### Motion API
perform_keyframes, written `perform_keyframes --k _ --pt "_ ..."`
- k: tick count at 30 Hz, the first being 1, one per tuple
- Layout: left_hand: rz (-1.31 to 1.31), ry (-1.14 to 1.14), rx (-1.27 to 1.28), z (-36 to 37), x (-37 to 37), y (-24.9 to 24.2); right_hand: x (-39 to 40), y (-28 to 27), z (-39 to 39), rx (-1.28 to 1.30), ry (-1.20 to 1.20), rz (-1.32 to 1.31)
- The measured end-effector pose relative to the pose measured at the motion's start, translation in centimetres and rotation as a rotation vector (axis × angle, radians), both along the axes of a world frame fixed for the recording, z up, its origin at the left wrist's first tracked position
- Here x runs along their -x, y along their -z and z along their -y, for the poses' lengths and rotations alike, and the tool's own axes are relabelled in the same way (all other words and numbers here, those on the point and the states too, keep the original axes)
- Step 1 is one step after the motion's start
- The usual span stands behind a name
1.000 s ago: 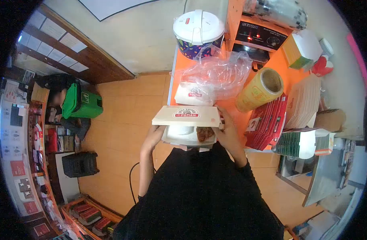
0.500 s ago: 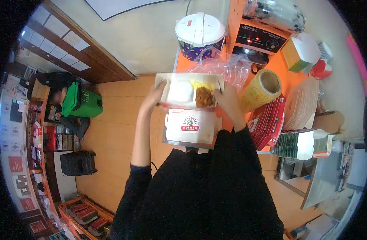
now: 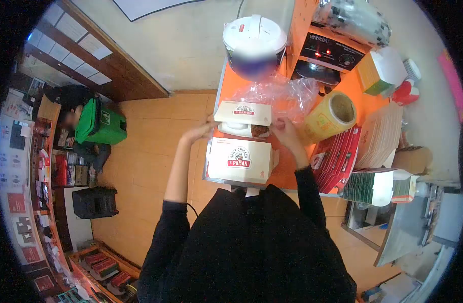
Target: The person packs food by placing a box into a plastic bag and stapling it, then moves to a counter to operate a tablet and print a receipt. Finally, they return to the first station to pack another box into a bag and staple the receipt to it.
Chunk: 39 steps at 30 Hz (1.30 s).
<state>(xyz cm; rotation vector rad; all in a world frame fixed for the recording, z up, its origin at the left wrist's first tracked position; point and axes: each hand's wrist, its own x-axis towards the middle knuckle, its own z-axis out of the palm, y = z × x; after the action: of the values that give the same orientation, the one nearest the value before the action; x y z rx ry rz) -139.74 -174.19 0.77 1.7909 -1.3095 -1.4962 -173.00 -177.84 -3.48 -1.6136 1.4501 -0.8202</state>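
A cardboard food box [image 3: 243, 114] sits on the orange counter with its lid partly lowered. Through the front gap show white rice [image 3: 234, 127] and a piece of brown fried chicken [image 3: 260, 131]. My left hand [image 3: 202, 132] grips the box's left side, its fingertips partly hidden behind the edge. At the right side my right hand [image 3: 286, 134] has its fingers bent and pinched on the box's edge. Directly in front, nearer my body, lies a second box [image 3: 240, 160], closed, printed with a chicken logo.
Behind the boxes are clear plastic bags [image 3: 287, 93] and a rice cooker [image 3: 254, 38]. To the right stand a plastic wrap roll [image 3: 330, 117], red folded cartons [image 3: 337, 159], stacked cardboard [image 3: 382, 134] and a sealing machine [image 3: 330, 50]. A person crouches by a green bin [image 3: 101, 123] at left.
The food box has come down onto the counter behind the closed box. Its lid has swung forward over the rice and chicken, with both hands staying at its sides.
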Motion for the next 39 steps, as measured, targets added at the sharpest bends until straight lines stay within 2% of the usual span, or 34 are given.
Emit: perform_keyframes --k 1,3,5,7,9,10,13,16,19,21,23,24,26,28,31,39 --pt "-0.006 -0.03 -0.02 -1.1 -0.3 -0.1 0.7 -1.6 -1.5 0.135 -0.059 -0.015" --pt "-0.02 -0.087 -0.065 -4.9 -0.1 -1.4 2.0 -4.4 -5.2 0.076 -0.107 -0.076" --pt "-0.034 -0.139 -0.111 -8.9 0.6 -3.3 2.4 -5.8 -8.3 -0.2 -0.149 -0.054" --pt "0.039 -0.129 -0.008 -11.3 2.0 -5.2 1.1 -7.4 -10.7 -0.367 -0.262 0.083" --pt "0.207 -0.048 0.25 -12.2 4.6 -6.9 -0.7 -7.8 -12.1 -0.291 -0.201 0.151" --pt "0.197 -0.097 0.213 -12.4 5.0 -7.5 -1.2 -8.0 -12.5 -0.253 -0.169 0.185" --pt "0.082 -0.201 0.082 -12.5 5.1 -10.0 -1.2 -10.1 -12.7 -0.19 -0.16 0.025" --pt "-0.024 -0.228 0.127 -12.2 4.0 -9.5 -0.9 -12.2 -12.3 -0.299 -0.179 0.145" --pt "-0.163 -0.342 0.157 -12.2 4.1 -12.5 0.0 -11.8 -11.1 -0.379 -0.163 0.173" --pt "-0.411 -0.475 0.09 -11.2 3.2 -10.6 0.3 -12.6 -10.2 -0.409 -0.087 0.197" --pt "-0.459 -0.552 0.054 -11.1 2.7 -9.8 0.4 -12.5 -9.5 -0.391 -0.057 0.197" --pt "-0.383 -0.56 0.05 -11.0 4.0 -12.5 0.4 -11.6 -9.3 -0.361 -0.063 0.184" --pt "-0.264 -0.563 0.075 -10.9 4.8 -13.6 0.3 -11.2 -9.3 -0.338 -0.065 0.164" --pt "-0.183 -0.556 0.134 -10.8 4.9 -12.4 0.1 -11.8 -9.3 -0.355 -0.062 0.146" --pt "-0.229 -0.437 0.249 -10.8 4.4 -12.0 0.2 -12.6 -9.5 -0.331 -0.098 0.169" --pt "-0.2 -0.432 0.304 -11.1 5.1 -12.5 0.4 -11.0 -9.5 -0.365 -0.077 0.252"
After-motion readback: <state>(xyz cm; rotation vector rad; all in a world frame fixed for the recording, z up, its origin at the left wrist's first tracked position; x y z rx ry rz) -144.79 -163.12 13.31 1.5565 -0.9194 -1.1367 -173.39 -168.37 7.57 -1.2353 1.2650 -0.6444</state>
